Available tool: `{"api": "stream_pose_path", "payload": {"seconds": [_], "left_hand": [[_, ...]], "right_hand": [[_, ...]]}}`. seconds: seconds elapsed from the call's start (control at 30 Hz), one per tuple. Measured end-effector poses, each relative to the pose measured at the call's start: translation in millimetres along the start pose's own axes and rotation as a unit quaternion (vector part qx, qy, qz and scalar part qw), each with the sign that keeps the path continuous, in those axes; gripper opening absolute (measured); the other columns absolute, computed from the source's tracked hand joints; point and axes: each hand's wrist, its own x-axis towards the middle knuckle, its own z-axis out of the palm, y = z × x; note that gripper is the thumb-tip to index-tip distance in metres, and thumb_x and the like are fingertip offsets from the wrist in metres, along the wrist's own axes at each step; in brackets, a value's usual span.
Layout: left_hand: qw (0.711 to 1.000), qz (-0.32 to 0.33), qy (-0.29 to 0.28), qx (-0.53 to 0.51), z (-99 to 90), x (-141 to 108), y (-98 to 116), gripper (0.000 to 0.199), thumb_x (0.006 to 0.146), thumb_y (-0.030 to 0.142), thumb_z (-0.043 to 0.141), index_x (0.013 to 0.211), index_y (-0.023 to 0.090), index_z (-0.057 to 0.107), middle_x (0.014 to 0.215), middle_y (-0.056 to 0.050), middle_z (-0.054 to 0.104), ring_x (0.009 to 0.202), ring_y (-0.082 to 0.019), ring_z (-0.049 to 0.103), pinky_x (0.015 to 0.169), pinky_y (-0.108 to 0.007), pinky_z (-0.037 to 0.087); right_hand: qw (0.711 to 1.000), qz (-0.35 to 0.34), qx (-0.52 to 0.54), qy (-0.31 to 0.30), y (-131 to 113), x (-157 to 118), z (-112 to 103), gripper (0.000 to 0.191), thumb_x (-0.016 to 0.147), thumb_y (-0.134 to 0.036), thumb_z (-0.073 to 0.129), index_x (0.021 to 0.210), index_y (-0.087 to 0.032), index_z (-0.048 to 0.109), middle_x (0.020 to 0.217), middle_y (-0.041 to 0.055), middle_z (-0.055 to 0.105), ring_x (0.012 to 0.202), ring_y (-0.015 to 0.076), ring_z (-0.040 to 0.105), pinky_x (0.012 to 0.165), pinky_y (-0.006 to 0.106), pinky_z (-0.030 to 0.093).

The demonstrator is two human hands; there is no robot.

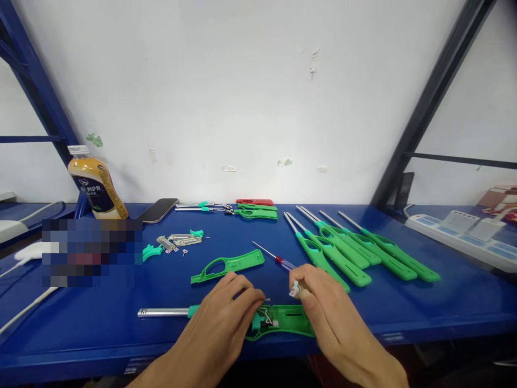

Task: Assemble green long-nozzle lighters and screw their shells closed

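Note:
An opened green gas lighter half (291,321) lies near the table's front edge, its silver barrel (167,312) pointing left and bent wires inside. Above its middle is my left hand (226,310), closed, with a thin metal piece (265,299) showing at the fingertips. My right hand (329,307) is closed around a small whitish part (295,290) with a pale green tip; most of that part is hidden by the fingers. Behind both hands lie a loose green handle cover (230,264) and a screwdriver (278,260) with a red collar.
Several assembled green lighters (343,258) lie at right. Small clear and teal parts (177,241) sit at left, with barrels (202,208) and handle shells (256,210) farther back. A phone (160,210), a drink bottle (98,186) and a power strip (464,237) stand around the edges.

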Motion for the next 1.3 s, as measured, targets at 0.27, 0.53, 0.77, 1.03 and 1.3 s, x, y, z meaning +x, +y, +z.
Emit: {"api": "stream_pose_path", "payload": {"seconds": [0.27, 0.53, 0.77, 1.03, 1.3], "left_hand": [[0.999, -0.022, -0.001, -0.041, -1.0, -0.4, 2.0, 0.02, 0.107, 0.008, 0.053, 0.108, 0.022, 0.067, 0.098, -0.001, 0.069, 0.088, -0.02, 0.061, 0.082, -0.033, 0.051], [0.998, -0.021, 0.005, -0.053, -2.9, -0.7, 4.6, 0.021, 0.107, 0.007, 0.052, 0.108, 0.023, 0.066, 0.097, 0.0, 0.069, 0.087, -0.018, 0.062, 0.084, -0.033, 0.05], [0.999, -0.024, 0.002, -0.048, -2.8, -0.7, 4.4, 0.02, 0.109, 0.011, 0.051, 0.108, 0.023, 0.066, 0.098, -0.001, 0.069, 0.088, -0.019, 0.061, 0.082, -0.033, 0.05], [0.999, -0.022, -0.001, -0.049, -1.3, -2.1, 3.8, 0.02, 0.109, 0.011, 0.049, 0.107, 0.022, 0.065, 0.097, -0.002, 0.068, 0.087, -0.02, 0.06, 0.079, -0.033, 0.05], [0.999, 0.007, 0.007, -0.044, -2.1, -0.4, 5.5, 0.021, 0.109, 0.008, 0.047, 0.106, 0.021, 0.064, 0.096, -0.003, 0.068, 0.086, -0.019, 0.059, 0.077, -0.031, 0.051]], "right_hand": [[0.997, 0.012, -0.021, -0.078, -6.9, 2.2, 8.1, 0.024, 0.114, -0.031, 0.044, 0.096, -0.025, 0.059, 0.091, 0.0001, 0.065, 0.089, 0.0219, 0.06, 0.093, 0.042, 0.043], [0.996, 0.025, -0.016, -0.085, -4.8, 2.6, 8.5, 0.025, 0.115, -0.033, 0.043, 0.096, -0.026, 0.059, 0.092, 0.0003, 0.066, 0.09, 0.0223, 0.059, 0.094, 0.044, 0.042], [0.995, 0.023, -0.02, -0.097, -5.2, 2.4, 9.4, 0.027, 0.115, -0.035, 0.042, 0.098, -0.026, 0.06, 0.091, 0.0003, 0.066, 0.091, 0.0226, 0.06, 0.097, 0.045, 0.041], [0.995, 0.018, -0.021, -0.099, -4.0, 2.7, 8.6, 0.026, 0.115, -0.034, 0.043, 0.097, -0.025, 0.061, 0.09, -0.0001, 0.065, 0.089, 0.0217, 0.058, 0.092, 0.043, 0.041], [0.993, 0.0, -0.047, -0.11, -3.6, 1.2, 8.8, 0.025, 0.113, -0.03, 0.047, 0.093, -0.024, 0.06, 0.087, 0.0003, 0.064, 0.086, 0.022, 0.056, 0.089, 0.042, 0.04]]}}
